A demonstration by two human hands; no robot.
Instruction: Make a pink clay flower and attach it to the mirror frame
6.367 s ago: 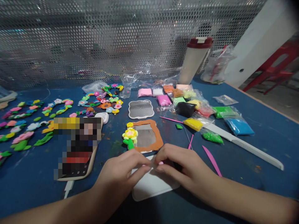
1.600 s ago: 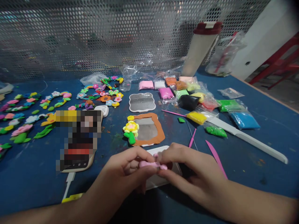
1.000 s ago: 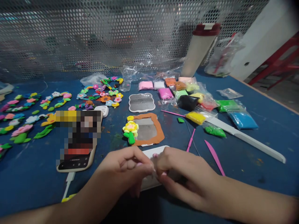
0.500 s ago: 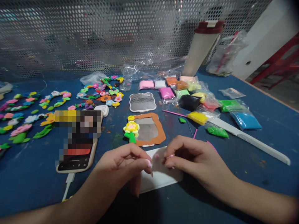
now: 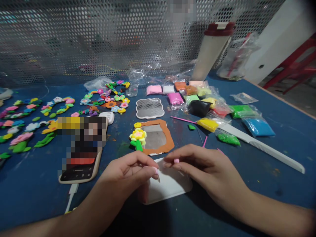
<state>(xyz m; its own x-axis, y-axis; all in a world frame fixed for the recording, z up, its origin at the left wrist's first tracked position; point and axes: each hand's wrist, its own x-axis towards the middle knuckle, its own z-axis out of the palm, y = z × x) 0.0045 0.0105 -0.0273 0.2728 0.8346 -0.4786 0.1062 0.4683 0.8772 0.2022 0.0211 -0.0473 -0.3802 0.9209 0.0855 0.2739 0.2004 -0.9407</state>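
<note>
My left hand (image 5: 134,174) is closed in a pinch on a small lump of pink clay (image 5: 156,170), over the left part of a white board (image 5: 170,186). Across from it, my right hand (image 5: 197,164) pinches another little pink clay piece (image 5: 176,161) between thumb and forefinger, above the board's far right part. The two hands are apart. Just beyond them lies a mirror with a brown clay frame (image 5: 169,136), a yellow clay flower (image 5: 138,135) with green leaves on its left side. A second, plain white-rimmed mirror (image 5: 150,108) is behind it.
At left, a phone (image 5: 85,164) on a charging cable lies near several colourful clay pieces (image 5: 23,136). Bagged clay (image 5: 203,108), a white comb (image 5: 276,153) and pink sticks (image 5: 184,119) occupy the right side. A tumbler (image 5: 213,52) stands before the perforated metal panel (image 5: 106,42).
My right hand has shifted slightly left and its pink piece now shows between the fingertips. The pink bit seen on the board earlier is no longer visible. My left hand stays nearly still.
</note>
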